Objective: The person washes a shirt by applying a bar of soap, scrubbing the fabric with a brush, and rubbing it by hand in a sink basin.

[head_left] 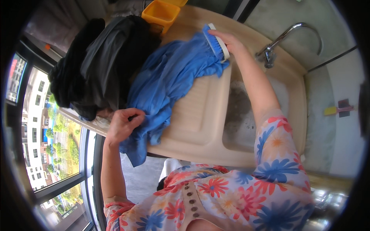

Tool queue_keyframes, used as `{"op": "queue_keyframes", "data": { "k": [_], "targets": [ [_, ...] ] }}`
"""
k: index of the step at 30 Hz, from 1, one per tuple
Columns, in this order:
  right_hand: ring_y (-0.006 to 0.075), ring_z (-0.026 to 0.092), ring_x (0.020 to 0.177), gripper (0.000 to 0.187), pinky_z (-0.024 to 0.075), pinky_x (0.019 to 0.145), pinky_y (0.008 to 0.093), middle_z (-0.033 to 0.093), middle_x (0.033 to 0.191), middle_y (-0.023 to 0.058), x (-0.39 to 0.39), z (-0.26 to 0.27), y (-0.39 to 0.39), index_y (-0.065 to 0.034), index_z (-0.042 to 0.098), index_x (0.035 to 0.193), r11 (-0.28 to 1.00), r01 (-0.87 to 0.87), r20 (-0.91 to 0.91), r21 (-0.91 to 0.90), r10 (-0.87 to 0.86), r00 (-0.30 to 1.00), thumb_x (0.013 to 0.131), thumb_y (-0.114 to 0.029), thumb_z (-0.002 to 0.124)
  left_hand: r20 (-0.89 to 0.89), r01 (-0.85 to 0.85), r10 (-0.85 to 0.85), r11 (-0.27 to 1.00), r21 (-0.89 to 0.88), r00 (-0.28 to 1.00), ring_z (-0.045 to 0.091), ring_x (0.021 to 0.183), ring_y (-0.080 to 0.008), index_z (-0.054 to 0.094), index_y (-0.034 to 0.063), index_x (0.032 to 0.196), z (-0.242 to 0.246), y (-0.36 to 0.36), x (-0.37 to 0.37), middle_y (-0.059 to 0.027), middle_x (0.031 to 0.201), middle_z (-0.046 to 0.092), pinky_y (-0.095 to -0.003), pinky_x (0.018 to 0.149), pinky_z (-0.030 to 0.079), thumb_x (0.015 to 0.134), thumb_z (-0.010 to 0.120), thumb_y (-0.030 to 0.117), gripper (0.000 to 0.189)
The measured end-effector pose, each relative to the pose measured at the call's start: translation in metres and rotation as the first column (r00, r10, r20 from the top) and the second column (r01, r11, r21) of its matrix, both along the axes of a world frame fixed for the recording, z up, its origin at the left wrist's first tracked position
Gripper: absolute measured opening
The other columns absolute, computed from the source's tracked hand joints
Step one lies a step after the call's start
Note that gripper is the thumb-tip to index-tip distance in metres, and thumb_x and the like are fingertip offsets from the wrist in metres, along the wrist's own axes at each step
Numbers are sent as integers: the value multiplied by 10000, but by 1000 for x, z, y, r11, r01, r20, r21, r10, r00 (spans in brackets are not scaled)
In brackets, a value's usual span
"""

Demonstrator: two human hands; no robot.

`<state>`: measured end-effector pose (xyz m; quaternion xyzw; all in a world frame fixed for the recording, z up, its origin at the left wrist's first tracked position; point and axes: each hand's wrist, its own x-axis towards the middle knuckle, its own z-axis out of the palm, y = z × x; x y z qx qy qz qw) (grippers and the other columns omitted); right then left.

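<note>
A wet-looking blue garment [170,72] lies stretched over the ribbed washboard part of a beige laundry sink [199,106]. My right hand [228,40] grips a scrub brush [216,43] with a white back and blue bristles, and the bristles press on the garment's far end. At the near left, the curled fingers of my left hand [128,122] pinch a fold of the same cloth. One corner of the garment hangs over the sink's front edge.
Dark clothes [112,57] are heaped left of the garment. Behind them stands an open yellow container [160,13]. A chrome faucet [268,53] rises at the back right, beside a basin [240,115] holding sudsy water. Windows [55,130] line the left side.
</note>
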<state>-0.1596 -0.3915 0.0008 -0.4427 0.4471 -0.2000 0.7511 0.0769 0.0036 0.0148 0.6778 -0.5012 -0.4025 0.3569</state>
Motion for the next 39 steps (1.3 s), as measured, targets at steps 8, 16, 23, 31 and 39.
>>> {"op": "queue_keyframes", "data": {
  "k": [8, 16, 23, 31, 39],
  "targets": [
    [184, 655, 697, 359, 560, 639, 312, 678, 893, 77, -9, -3, 9, -42, 649, 1008, 997, -72, 31, 28, 71, 997, 752, -272, 749, -241, -277, 232, 944, -177, 942, 533, 633, -85, 675, 38, 846, 19, 15, 12, 2, 690, 584, -202, 628, 432, 833, 664, 229, 192],
    [184, 659, 696, 335, 565, 640, 324, 683, 903, 82, 0, -15, -1, -34, 653, 997, 996, -83, 148, 41, 76, 986, 768, -262, 739, -322, -293, 201, 917, -270, 925, 583, 641, -121, 687, 75, 855, 26, 13, 17, -29, 705, 617, -235, 668, 480, 833, 666, 249, 177],
    [188, 665, 673, 384, 575, 623, 315, 680, 848, 103, -10, 37, -4, 18, 625, 1006, 995, -102, 216, 13, 96, 972, 751, -234, 763, -294, -352, 260, 877, -327, 920, 549, 628, -92, 681, 56, 864, 35, 16, 21, -13, 707, 601, -212, 624, 443, 829, 648, 157, 112],
    [187, 649, 734, 476, 535, 624, 303, 664, 925, 111, -86, 21, 28, 49, 610, 1077, 969, -43, -244, -245, -19, 970, 742, -250, 766, 234, 331, -299, 937, -111, 925, 617, 640, -217, 684, 8, 794, 26, 15, -8, -102, 692, 621, -280, 601, 482, 731, 677, 52, 77],
    [261, 622, 893, 523, 503, 765, 369, 626, 1028, 119, 1, 15, 117, -98, 526, 1186, 300, -319, -368, -899, -122, 922, 737, -290, 712, 421, 113, 19, 952, -286, 907, 585, 860, -272, 699, 74, 850, 26, -25, -33, -127, 942, 601, -343, 733, 472, 691, 711, 115, 165]
  ]
}}
